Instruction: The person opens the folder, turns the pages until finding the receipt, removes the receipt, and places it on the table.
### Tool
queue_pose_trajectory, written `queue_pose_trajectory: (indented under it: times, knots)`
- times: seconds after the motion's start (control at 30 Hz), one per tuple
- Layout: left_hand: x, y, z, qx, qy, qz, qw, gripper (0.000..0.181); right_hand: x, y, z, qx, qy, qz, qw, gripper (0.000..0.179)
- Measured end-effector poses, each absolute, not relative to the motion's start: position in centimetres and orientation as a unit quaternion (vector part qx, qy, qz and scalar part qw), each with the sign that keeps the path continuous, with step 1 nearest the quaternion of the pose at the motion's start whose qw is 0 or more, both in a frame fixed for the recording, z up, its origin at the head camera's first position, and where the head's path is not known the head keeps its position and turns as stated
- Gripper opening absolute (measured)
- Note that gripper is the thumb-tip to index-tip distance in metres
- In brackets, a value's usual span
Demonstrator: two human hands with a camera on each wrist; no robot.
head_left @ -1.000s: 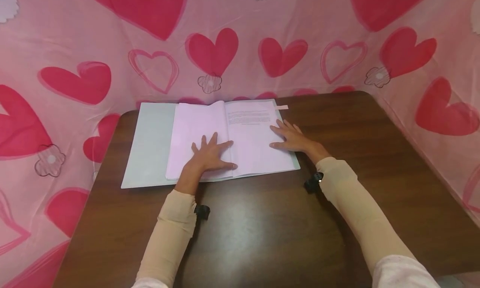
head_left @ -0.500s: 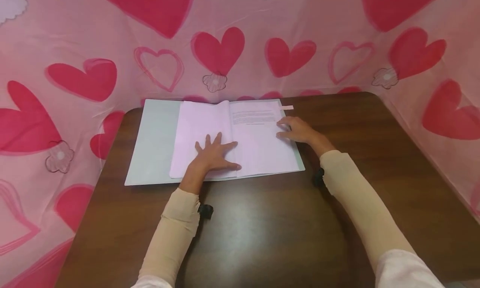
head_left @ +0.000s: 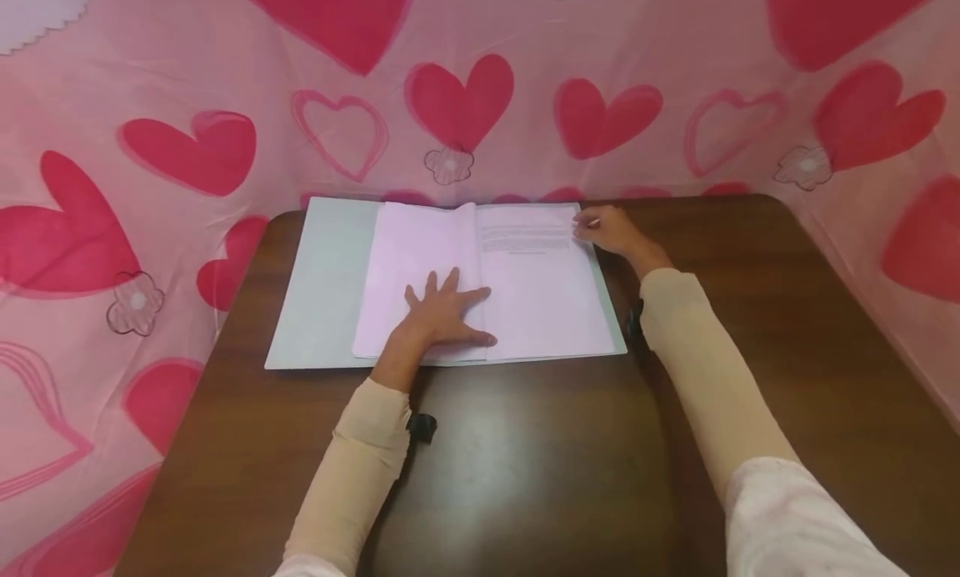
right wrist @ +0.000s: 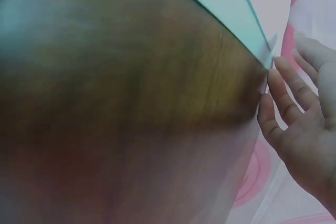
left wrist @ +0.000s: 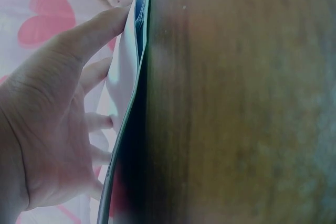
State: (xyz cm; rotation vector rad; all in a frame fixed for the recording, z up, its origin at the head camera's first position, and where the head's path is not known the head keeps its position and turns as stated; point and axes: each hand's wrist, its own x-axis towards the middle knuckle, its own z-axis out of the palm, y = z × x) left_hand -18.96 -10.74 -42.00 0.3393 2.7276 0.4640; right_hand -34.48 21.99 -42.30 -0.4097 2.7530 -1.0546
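Observation:
A pale green folder (head_left: 326, 285) lies open at the far side of the table, with white pages (head_left: 540, 306) spread inside it. The right-hand page carries a short block of print near its top. My left hand (head_left: 442, 317) presses on the left page with fingers spread, thumb and forefinger reaching over the central fold. At the upper right edge, my right hand (head_left: 613, 231) pinches a small pale paper tab (head_left: 594, 223) between thumb and curled fingers, which hide most of it. The right wrist view shows those fingers (right wrist: 283, 95) beside the folder's corner.
The dark brown wooden table (head_left: 517, 460) extends in front of the folder and to its right. A pink cloth with red hearts (head_left: 457, 102) hangs close behind and along both sides. Each wrist carries a small black camera (head_left: 422, 428).
My right hand has slid up from the right page to the protruding tab, its fingers curling in from a spread pose. The left hand keeps its place on the page. The head view has shifted slightly.

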Motion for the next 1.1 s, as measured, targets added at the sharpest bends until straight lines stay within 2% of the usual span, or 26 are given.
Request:
queue_pose_trajectory:
  times: [0.2,0.4,0.83,1.1]
  knots:
    - [-18.7,-10.8,-42.1,0.12,0.961,0.17,0.181,0.094,-35.9,22.0,-42.6,-0.091,0.924,-0.357,0.1,0.053]
    - [-18.6,-10.9,-42.1,0.116,0.963,0.167,0.179,0.094,-36.8,21.2,-42.6,-0.091,0.937,-0.314,0.12,0.067]
    - [-18.8,-10.9,-42.3,0.119,0.963,0.163,0.178,0.093,-37.5,20.3,-42.5,-0.088,0.958,-0.245,0.121,0.071]
    - [-19.2,-10.9,-42.6,0.123,0.965,0.155,0.172,0.093,-38.1,20.3,-42.9,-0.113,0.958,-0.255,0.072,0.06]
